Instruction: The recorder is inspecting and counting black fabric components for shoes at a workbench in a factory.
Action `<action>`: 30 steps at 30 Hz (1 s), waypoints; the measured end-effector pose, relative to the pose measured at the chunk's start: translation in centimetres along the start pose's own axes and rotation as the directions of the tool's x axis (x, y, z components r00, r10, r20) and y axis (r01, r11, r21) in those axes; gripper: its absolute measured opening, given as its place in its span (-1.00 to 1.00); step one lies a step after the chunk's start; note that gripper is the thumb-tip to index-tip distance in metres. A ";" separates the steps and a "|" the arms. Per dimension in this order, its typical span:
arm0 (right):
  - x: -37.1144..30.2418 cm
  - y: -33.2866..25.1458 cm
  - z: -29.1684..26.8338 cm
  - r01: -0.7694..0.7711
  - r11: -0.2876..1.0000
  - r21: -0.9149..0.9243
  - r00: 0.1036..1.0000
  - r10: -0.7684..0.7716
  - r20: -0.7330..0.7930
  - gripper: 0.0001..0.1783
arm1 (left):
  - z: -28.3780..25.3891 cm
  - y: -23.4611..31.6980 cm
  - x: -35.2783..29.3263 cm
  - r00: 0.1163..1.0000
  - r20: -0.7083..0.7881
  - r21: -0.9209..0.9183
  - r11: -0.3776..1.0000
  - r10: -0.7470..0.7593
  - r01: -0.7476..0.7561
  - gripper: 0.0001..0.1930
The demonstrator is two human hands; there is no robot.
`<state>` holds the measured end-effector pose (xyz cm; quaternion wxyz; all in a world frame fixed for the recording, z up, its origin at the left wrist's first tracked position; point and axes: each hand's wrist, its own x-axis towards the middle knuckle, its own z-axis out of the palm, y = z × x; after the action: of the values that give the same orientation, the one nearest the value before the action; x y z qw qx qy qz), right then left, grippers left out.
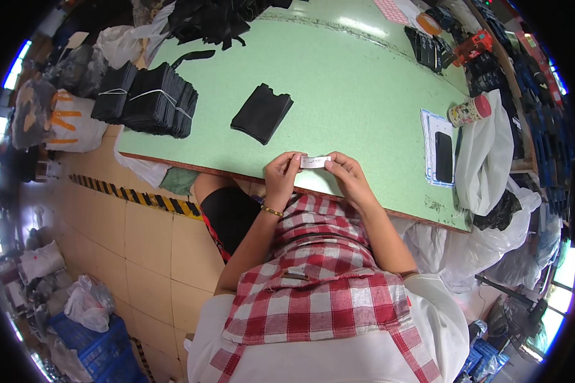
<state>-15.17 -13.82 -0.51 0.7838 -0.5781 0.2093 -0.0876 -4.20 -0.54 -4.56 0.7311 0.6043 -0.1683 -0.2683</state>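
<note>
A small white paper slip [314, 162] with marks on it is stretched between my two hands above the table's near edge. My left hand [283, 172] pinches its left end, and my right hand [349, 176] pinches its right end. Just beyond the slip, a small stack of black cut fabric pieces [262, 114] lies flat on the green table [358, 115]. Farther left stand thick bundles of similar black pieces [156, 99], bound with white ties.
Black fabric strips [217, 19] are heaped at the far left. On the right lie a black phone [443, 157] on white paper, a patterned canister [469, 111] and a white plastic bag [485, 159]. Blue crates [99, 345] stand on the floor at lower left.
</note>
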 end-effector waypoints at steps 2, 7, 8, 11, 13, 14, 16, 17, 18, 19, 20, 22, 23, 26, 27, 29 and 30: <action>0.0 -0.1 0.3 -0.015 0.951 0.309 0.996 -0.011 0.083 -0.83 | 0.0 -0.1 0.0 1.000 -0.010 -0.004 1.000 0.013 -0.013 -0.78; -0.1 -0.3 0.2 -0.042 0.909 0.414 0.997 0.009 0.082 -0.83 | 0.0 0.5 -0.3 1.000 0.002 0.008 1.000 -0.018 0.018 -0.77; 0.0 -0.1 -0.1 -0.049 0.914 0.404 0.998 0.025 0.063 -0.83 | -0.1 0.7 -0.2 1.000 0.003 0.008 1.000 -0.018 0.018 -0.77; 0.2 1.1 -1.0 -0.033 0.982 0.185 0.994 0.051 -0.094 -0.84 | -0.3 1.2 -0.3 0.998 -0.025 -0.147 0.987 -0.061 0.057 -0.75; 0.4 1.4 -1.4 -0.036 0.983 0.177 0.995 0.052 -0.090 -0.83 | -0.3 1.4 -0.3 0.996 0.001 -0.271 0.959 -0.092 0.089 -0.75; 0.4 1.6 -1.5 -0.038 0.985 0.169 0.995 0.053 -0.086 -0.83 | -0.2 1.5 -0.3 0.996 0.001 -0.270 0.959 -0.093 0.090 -0.75; 0.4 1.4 -1.1 -0.026 0.988 0.153 0.992 0.045 -0.120 -0.81 | -0.2 1.6 -0.4 0.987 -0.039 -0.273 0.952 -0.157 0.141 -0.76; 0.4 1.3 -0.8 -0.014 0.991 0.136 0.987 0.035 -0.155 -0.79 | -0.2 1.7 -0.4 0.987 -0.041 -0.273 0.952 -0.158 0.141 -0.76; 0.4 1.2 -0.5 -0.015 0.991 0.136 0.987 0.036 -0.154 -0.79 | -0.2 1.8 -0.4 0.986 -0.039 -0.271 0.951 -0.164 0.147 -0.75; 0.5 1.1 -0.1 0.071 0.997 0.023 0.975 -0.065 -0.211 -0.77 | -0.2 1.8 -0.5 0.985 -0.038 -0.268 0.951 -0.170 0.154 -0.75; 0.5 0.9 0.2 0.150 0.984 -0.095 0.952 -0.170 -0.255 -0.75 | -0.2 1.7 -0.4 0.984 -0.039 -0.268 0.951 -0.171 0.154 -0.75; 0.5 0.6 0.4 0.155 0.985 -0.071 0.962 -0.167 -0.217 -0.74 | -0.2 1.5 -0.3 0.989 -0.023 -0.275 0.952 -0.148 0.136 -0.75; 0.5 0.5 0.4 0.161 0.986 -0.046 0.970 -0.166 -0.179 -0.73 | -0.1 1.4 -0.3 0.989 -0.024 -0.276 0.951 -0.149 0.136 -0.75; 0.3 0.1 0.3 0.043 0.995 -0.084 0.994 -0.051 -0.098 -0.71 | -0.1 1.3 -0.2 0.989 -0.028 -0.239 0.962 -0.145 0.135 -0.75; 0.3 0.1 0.4 0.043 0.996 -0.084 0.994 -0.051 -0.098 -0.71 | -0.1 1.1 -0.2 0.990 -0.026 -0.225 0.966 -0.136 0.126 -0.75; 0.2 0.2 1.0 0.075 0.974 -0.214 0.996 -0.082 -0.024 -0.68 | -0.2 0.9 -0.2 0.992 -0.025 -0.212 0.970 -0.126 0.118 -0.75; 0.2 0.1 1.3 0.104 0.976 -0.190 0.994 -0.109 -0.012 -0.67 | -0.2 0.9 -0.2 0.993 -0.020 -0.201 0.974 -0.115 0.109 -0.75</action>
<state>-14.43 -12.72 -0.35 0.7170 -0.6594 0.1942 -0.1156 -4.09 -0.14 -3.76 0.7742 0.5407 -0.0949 -0.3150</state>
